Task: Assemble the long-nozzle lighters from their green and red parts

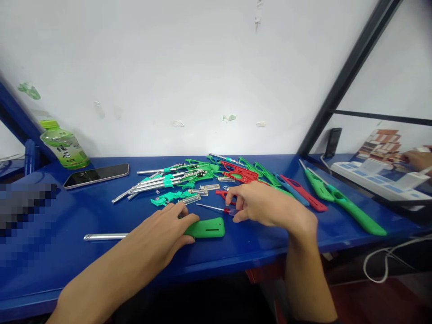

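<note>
My left hand (173,225) grips a green long-necked lighter (206,228) lying on the blue table; its metal tube points left, partly behind my forearm. My right hand (248,202) has its fingers closed on the clear and red handle of a small screwdriver (216,208), whose shaft points left. Behind both hands lies a pile of metal tubes (158,181), green casing halves and red casing halves (239,172). Teal plastic parts (168,198) and small metal pieces (191,199) are just beyond my left hand.
A green-capped bottle (65,146) and a phone (97,175) lie at the back left. Red, blue and green lighters (357,213) lie on the right. Beyond the frame post are a power strip (378,180) and another person's hand (418,158). The table's front edge (236,264) runs below my hands.
</note>
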The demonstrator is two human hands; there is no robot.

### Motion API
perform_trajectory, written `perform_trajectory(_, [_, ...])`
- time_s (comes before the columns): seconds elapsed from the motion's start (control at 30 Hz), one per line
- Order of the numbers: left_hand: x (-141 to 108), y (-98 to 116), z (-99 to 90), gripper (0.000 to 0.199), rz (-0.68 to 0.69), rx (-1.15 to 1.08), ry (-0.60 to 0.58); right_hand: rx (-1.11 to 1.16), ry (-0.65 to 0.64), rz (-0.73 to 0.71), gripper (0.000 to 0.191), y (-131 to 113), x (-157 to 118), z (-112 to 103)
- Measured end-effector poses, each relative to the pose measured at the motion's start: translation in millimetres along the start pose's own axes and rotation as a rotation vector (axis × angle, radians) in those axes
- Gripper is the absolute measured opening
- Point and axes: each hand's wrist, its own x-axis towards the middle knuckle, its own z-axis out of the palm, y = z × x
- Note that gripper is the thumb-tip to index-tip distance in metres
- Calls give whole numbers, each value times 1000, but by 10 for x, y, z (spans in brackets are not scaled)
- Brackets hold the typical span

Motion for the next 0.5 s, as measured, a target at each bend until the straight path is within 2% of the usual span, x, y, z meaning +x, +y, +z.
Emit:
perform_trajectory(0.07, [10, 15, 4, 28, -21, 20, 16, 10, -13, -12, 33, 18, 19, 22])
perform_trajectory(0.17, [23, 45, -39, 29, -46, 41, -35, 10, -8, -28, 36, 44, 31, 29])
perform_trajectory(0.27, [15, 63, -101, 28, -23, 50, -39, -7, 51, -44, 29, -6, 6, -7])
perform_trajectory(0.33, [-9, 64, -134, 28, 21, 61, 62, -7, 141, -74, 22, -88, -34, -51])
perform_trajectory(0.43, [-64, 68, -203, 27, 124, 97, 290, 54, 257, -201, 40, -225, -124, -127])
perform_trajectory(0.5, [-104, 76, -269, 29, 170, 144, 384, 182, 178, -350, 45, -286, -193, -174])
